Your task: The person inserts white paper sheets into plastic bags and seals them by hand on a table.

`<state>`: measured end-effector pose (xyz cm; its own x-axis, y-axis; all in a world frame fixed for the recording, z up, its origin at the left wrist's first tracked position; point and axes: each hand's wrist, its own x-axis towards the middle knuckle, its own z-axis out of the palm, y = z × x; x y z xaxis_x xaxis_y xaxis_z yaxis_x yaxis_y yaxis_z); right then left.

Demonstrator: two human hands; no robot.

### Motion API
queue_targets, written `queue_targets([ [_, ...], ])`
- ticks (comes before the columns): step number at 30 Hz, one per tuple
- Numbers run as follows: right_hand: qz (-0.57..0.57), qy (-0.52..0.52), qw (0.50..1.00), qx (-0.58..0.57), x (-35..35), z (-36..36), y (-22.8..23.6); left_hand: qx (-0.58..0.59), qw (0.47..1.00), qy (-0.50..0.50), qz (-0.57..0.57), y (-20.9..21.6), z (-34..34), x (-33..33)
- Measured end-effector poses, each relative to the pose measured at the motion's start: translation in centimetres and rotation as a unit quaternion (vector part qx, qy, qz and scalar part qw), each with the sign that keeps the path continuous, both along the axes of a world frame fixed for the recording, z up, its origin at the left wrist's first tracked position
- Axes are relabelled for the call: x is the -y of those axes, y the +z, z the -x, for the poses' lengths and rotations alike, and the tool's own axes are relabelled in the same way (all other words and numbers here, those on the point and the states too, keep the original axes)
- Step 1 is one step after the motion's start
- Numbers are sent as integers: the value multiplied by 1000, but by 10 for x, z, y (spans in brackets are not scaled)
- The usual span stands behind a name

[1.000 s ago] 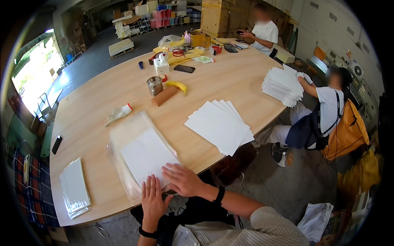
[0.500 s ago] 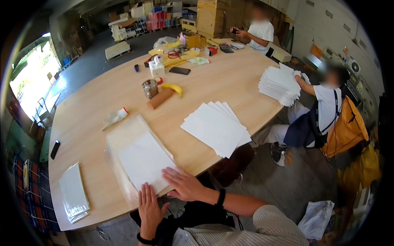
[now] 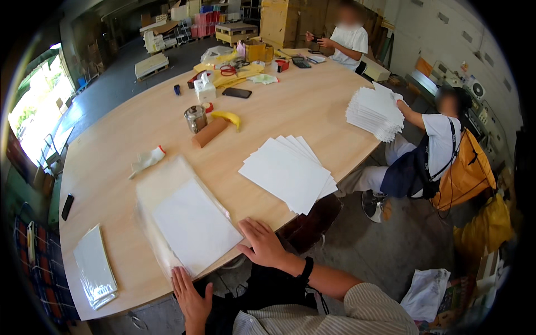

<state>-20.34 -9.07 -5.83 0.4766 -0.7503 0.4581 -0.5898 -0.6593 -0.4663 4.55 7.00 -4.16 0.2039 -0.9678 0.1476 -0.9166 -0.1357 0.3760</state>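
A white sheet stack [image 3: 195, 226] lies on a pile of clear plastic sleeves [image 3: 158, 181] at the table's near edge. My left hand [image 3: 192, 298] is open, its fingertips touching the near left corner of the sheets and sleeves. At their near right corner is my right hand [image 3: 262, 244], open with fingers stretched out and resting by the table edge. Neither hand grips anything. To the right, several white sheets [image 3: 287, 176] lie fanned out. A plastic-wrapped white pack [image 3: 96, 265] rests at the left.
A work glove [image 3: 147, 160], a metal canister [image 3: 195, 118], a brown cylinder [image 3: 210, 133] and a banana [image 3: 227, 118] lie farther up the wooden table [image 3: 123, 195]. A seated person [image 3: 438, 151] at right handles a tall white stack [image 3: 373, 114]. Another person [image 3: 349, 44] is at the far end.
My hands have moved apart: the left slid left and nearer to me, the right moved rightward off the sheets' face to their corner. The view has shifted slightly.
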Motion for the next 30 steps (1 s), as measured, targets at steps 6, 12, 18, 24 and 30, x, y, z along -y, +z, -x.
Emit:
queue_targets([
  [6, -279, 29, 902, 328, -4, -24, -5, -2, 1000, -14, 5, -7, -3, 0],
  [12, -630, 80, 704, 317, 23, -28, 32, -51, 997, -29, 59, -10, -7, 1],
  [18, -563, 112, 708, 412, 12, -27, 42, -240, 961, 17, 135, 9, -5, 4],
  [24, -532, 170, 693, 456, -12, -46, 56, -721, 636, 113, 251, 18, -26, -8],
  [30, -556, 216, 686, 416, -38, -91, 58, -783, 544, 108, 281, 29, -27, -16],
])
